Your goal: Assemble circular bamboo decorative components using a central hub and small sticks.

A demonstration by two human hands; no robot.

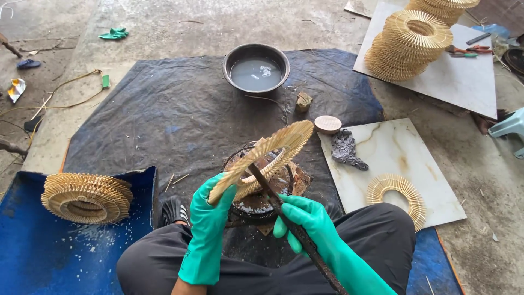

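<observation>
my left hand [210, 210] is wrapped round the lower rim of the bamboo ring [262, 161], held edge-on, long axis rising up-right over the dark pan [292, 183]. my right hand [305, 218] is clenched on the rusty rod [289, 221], whose tip touches the ring's centre. left hand is nearer the ring.

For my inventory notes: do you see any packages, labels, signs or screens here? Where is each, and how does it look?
No clear package, label, sign or screen shows.
Possible wrapper: crumpled, silvery with orange, on the concrete at far left; too small to be sure.
</observation>
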